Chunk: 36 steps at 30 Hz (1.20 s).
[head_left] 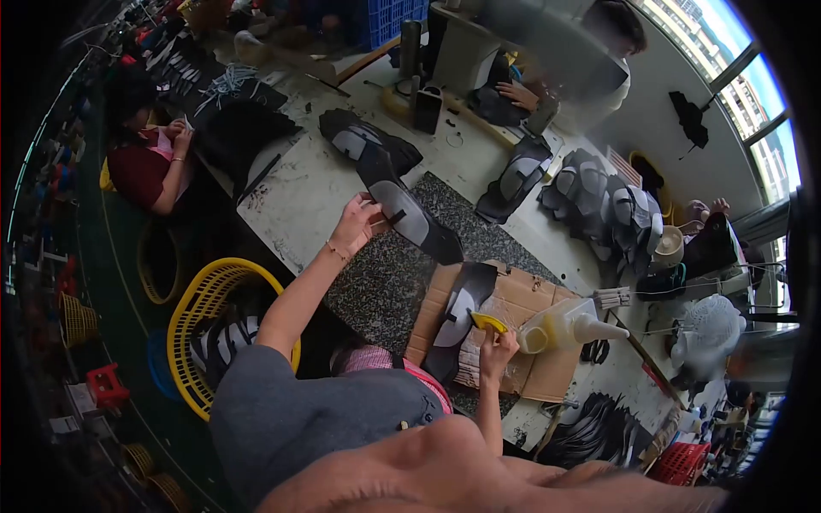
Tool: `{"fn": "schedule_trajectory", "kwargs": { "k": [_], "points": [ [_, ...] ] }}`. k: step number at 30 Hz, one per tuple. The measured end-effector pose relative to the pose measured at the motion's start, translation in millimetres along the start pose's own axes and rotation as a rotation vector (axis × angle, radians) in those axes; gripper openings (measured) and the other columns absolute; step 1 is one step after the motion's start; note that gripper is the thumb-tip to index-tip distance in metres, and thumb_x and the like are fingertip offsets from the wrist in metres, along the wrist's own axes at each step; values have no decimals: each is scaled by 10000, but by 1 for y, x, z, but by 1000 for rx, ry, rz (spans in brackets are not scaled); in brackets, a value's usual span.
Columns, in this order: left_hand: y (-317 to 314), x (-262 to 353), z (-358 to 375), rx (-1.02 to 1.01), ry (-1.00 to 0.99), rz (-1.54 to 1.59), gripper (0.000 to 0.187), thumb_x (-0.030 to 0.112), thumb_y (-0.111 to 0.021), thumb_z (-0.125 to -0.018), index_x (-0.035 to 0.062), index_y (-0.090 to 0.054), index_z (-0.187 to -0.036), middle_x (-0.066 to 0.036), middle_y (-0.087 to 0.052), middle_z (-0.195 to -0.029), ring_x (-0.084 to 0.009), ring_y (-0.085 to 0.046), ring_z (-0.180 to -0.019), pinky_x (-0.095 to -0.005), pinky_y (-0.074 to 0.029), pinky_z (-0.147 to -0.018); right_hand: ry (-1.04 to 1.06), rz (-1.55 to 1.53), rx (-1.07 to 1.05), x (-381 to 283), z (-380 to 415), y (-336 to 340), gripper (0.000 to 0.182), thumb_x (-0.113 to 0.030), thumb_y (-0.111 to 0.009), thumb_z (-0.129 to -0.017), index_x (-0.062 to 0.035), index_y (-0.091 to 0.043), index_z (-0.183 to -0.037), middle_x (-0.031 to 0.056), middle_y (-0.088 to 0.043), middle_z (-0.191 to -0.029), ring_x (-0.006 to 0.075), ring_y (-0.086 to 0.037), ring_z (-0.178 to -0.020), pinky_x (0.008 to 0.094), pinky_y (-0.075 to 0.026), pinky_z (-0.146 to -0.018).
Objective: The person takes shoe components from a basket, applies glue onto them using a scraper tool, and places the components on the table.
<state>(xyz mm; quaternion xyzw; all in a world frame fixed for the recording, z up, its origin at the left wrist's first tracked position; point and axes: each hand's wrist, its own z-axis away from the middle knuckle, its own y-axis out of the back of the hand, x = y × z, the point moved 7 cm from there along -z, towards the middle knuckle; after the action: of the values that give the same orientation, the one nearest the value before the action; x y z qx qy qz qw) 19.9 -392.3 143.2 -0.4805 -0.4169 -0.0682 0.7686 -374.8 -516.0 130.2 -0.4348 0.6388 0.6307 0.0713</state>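
My left hand [359, 224] has its fingers closed at the edge of a black-and-grey shoe upper [407, 221], beside a small black tab on its grey panel. A second flat shoe upper [457, 321] lies on the cardboard [547, 368] in front of me. My right hand [498, 352] grips a yellow-handled brush [489, 322], its dark tip close to that upper's grey panel. A translucent squeeze bottle [564, 328] with yellowish liquid lies just right of my right hand, its nozzle pointing right.
A dark speckled slab [376, 286] lies under the work. More uppers [590, 192] are heaped at the right, and dark strips [599, 436] lie near the front. A yellow basket [177, 342] stands at the left. Co-workers sit left and across the table.
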Motion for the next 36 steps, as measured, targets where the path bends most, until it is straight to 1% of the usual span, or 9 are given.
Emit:
{"fn": "schedule_trajectory", "kwargs": {
  "k": [7,10,16,20,25,27,30,33,36],
  "points": [
    [189,49,-129,334,-173,80,187,16,-537,-881,118,-418,-982,-57,-587,-896,-204,-629,-780,-380,-568,-657,-142,-39,204,10,1,25,109,-114,-699,-785,-28,-637,-806,87,-498,-661,271,-492,-596,388,-353,-575],
    [226,50,-159,503,-206,-9,203,-2,-514,-879,124,-395,-985,-72,-565,-868,-200,-606,-703,-405,-551,-575,-212,-127,240,18,9,36,111,-70,-669,-828,31,-643,-865,29,-513,-670,121,-433,-577,301,-359,-545],
    [300,45,-191,692,-132,-182,214,-64,-530,-829,58,-431,-974,-103,-523,-847,-253,-556,-748,-545,-488,-699,-428,-60,508,49,58,82,166,-107,-657,-862,53,-627,-893,27,-569,-697,126,-452,-595,296,-393,-574],
    [369,45,-226,658,10,-88,65,-26,-515,-857,34,-525,-832,-101,-554,-808,-243,-554,-785,-439,-476,-773,-460,112,670,63,66,110,165,-108,-671,-852,40,-599,-849,54,-526,-696,152,-439,-631,297,-381,-593],
    [226,61,-156,838,-376,-806,370,74,-571,-859,-45,-440,-1184,-199,-543,-1097,-273,-568,-937,-366,-469,-820,-210,366,555,54,26,96,133,-188,-669,-820,-56,-657,-825,93,-600,-751,271,-557,-765,404,-393,-694],
    [195,28,-140,568,-448,-872,575,135,-575,-885,-24,-318,-1374,-229,-474,-1267,-287,-534,-1082,-353,-437,-893,-330,348,550,77,32,84,156,-207,-670,-812,-60,-638,-771,82,-599,-732,276,-557,-783,409,-392,-708],
    [88,-39,-66,209,-321,-977,408,162,-509,-964,-10,-400,-1318,-160,-498,-1246,-215,-512,-1099,-334,-409,-954,-482,289,677,81,45,96,206,-204,-662,-815,-37,-600,-711,87,-593,-712,288,-556,-783,417,-394,-689],
    [15,-105,8,-60,-156,-997,265,223,-561,-953,-20,-602,-1049,-67,-630,-936,-117,-588,-827,-247,-498,-756,-418,304,658,87,43,86,188,-203,-649,-816,-29,-615,-753,99,-612,-795,298,-569,-819,423,-443,-737],
    [-14,-159,48,-167,-72,-1019,289,259,-516,-973,-20,-592,-955,-48,-600,-844,-116,-566,-752,-257,-467,-679,-591,290,436,106,30,78,324,-348,-618,-844,-28,-639,-802,130,-654,-826,321,-612,-826,434,-474,-754]
  ]
}}
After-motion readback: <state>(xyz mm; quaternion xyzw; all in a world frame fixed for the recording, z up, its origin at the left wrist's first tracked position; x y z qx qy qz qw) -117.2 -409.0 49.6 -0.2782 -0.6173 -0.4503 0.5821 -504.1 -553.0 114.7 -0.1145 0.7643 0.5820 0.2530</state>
